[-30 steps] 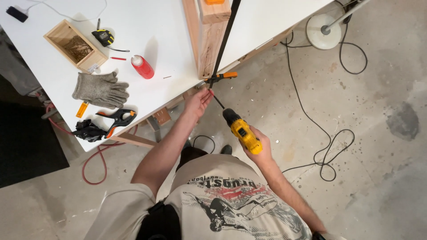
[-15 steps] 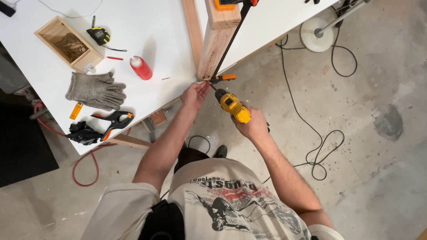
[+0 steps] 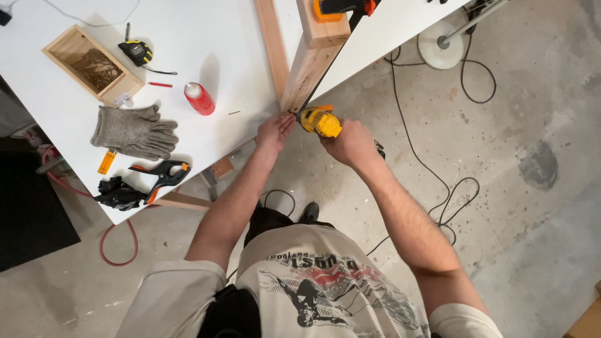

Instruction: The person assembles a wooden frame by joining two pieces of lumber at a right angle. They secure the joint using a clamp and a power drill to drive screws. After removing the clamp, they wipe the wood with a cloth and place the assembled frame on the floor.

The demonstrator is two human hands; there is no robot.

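My right hand (image 3: 350, 143) grips a yellow power drill (image 3: 319, 121), its nose pressed against the near end of a thick wooden beam (image 3: 308, 70) at the white table's edge (image 3: 213, 156). My left hand (image 3: 274, 133) rests with its fingers on that same beam end, right beside the drill tip. A thinner wooden strip (image 3: 272, 44) runs alongside the beam. An orange and black clamp (image 3: 341, 7) sits on top of the beam farther back.
On the table lie a red glue bottle (image 3: 199, 98), grey gloves (image 3: 134, 131), a wooden box of screws (image 3: 91, 65), a tape measure (image 3: 138, 52), a red pencil (image 3: 159, 84) and black-orange spring clamps (image 3: 141, 185). Black cables (image 3: 438, 188) and a white round stand base (image 3: 441, 45) lie on the concrete floor.
My right hand has brought the drill up and left from above the floor to the beam's end. My left hand stayed at the beam end.
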